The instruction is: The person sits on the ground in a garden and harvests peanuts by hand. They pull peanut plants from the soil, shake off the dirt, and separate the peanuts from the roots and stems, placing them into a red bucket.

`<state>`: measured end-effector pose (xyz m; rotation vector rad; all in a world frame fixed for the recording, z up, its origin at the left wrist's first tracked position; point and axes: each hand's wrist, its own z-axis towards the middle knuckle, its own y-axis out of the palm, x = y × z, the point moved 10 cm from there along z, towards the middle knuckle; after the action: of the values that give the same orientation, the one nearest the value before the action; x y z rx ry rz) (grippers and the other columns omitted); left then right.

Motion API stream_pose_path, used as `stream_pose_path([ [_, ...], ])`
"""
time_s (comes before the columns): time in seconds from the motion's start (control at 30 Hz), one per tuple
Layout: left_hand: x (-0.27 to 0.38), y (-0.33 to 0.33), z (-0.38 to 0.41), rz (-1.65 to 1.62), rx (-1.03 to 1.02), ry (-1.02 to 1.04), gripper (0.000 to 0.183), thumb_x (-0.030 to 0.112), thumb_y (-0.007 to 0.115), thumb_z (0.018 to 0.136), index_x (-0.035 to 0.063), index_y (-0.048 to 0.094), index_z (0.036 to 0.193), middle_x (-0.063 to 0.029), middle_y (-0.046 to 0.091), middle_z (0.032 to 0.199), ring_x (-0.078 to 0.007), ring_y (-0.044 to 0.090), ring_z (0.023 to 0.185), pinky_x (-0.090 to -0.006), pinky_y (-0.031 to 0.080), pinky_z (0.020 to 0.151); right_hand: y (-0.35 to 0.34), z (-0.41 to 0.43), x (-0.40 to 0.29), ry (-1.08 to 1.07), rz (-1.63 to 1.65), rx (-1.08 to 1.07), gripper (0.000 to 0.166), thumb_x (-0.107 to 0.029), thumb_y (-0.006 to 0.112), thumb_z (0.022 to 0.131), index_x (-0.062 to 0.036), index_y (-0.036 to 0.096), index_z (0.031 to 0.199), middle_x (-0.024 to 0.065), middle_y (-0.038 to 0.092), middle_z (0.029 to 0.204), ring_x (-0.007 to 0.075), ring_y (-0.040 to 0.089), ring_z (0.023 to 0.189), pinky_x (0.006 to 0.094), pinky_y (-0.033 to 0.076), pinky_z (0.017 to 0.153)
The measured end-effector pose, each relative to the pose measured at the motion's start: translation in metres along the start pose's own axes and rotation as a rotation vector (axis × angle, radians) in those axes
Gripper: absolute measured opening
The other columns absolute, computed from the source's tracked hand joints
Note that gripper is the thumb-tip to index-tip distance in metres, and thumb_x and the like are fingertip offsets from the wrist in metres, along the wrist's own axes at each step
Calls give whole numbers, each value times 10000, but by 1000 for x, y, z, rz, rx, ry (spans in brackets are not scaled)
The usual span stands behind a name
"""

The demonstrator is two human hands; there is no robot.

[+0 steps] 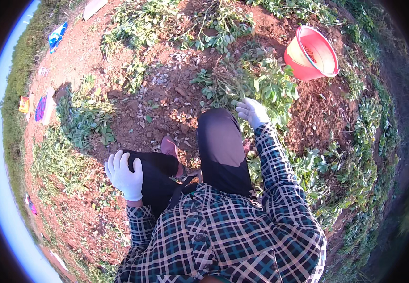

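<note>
My left hand, in a white glove, is beside my bent left knee with its fingers apart and holds nothing. My right hand, also white-gloved, is just right of my right knee, over a heap of uprooted leafy plants that look like peanut plants. Its fingers are loosely spread, and no object shows in it. Beyond this heap, at the upper right, a red bucket stands tilted in the view. Small reddish-brown pieces lie at its bottom, too small to identify.
Reddish soil with dry leaf bits lies before my feet. More leafy plants lie to the left, others ahead. At the far left are a blue bag, a purple cloth-like item and a yellow-orange packet.
</note>
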<state>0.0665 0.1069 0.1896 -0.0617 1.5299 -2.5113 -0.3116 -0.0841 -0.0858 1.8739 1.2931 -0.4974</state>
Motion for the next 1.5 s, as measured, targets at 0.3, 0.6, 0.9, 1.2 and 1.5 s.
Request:
stream_pose_path([
  [0.3,-11,-10,-3,6,-58,-109,235,182,679,740,71,633,942,-79,633,1081,-318,548,1091,-486,354,1007,106,73,-138,-574,-883,-151,768,-430,685,817,18,378,1360,193,503,1322,317,483,1227,389,378,1027],
  [0.6,-17,-14,-6,51,-121,-194,244,181,676,739,79,626,955,-74,629,1080,-326,544,1084,-492,351,1016,46,159,-51,83,-2234,116,900,-468,700,709,-108,273,1416,154,430,1384,307,467,1238,465,393,997],
  [0.9,4,-1,36,-94,-127,-239,393,257,718,697,56,616,1019,-113,590,1156,-315,525,1108,-455,368,987,86,72,-120,-584,-1766,-126,481,-339,640,705,-100,624,1122,145,646,1047,316,615,978,393,482,857],
  [1.2,128,127,86,-942,-135,-32,1032,464,810,642,-31,290,1384,-262,358,1388,-398,362,1292,-442,318,1067,182,-116,-215,-685,-1381,-389,414,-190,696,724,-29,624,1098,144,656,974,237,629,899,331,474,809],
  [1.5,121,98,63,-1537,-222,-64,332,130,627,818,-4,583,1118,-61,643,944,-152,600,856,-289,480,751,231,-155,-171,-603,-682,-514,219,-149,626,876,13,625,1024,7,636,817,92,566,782,245,461,714],
])
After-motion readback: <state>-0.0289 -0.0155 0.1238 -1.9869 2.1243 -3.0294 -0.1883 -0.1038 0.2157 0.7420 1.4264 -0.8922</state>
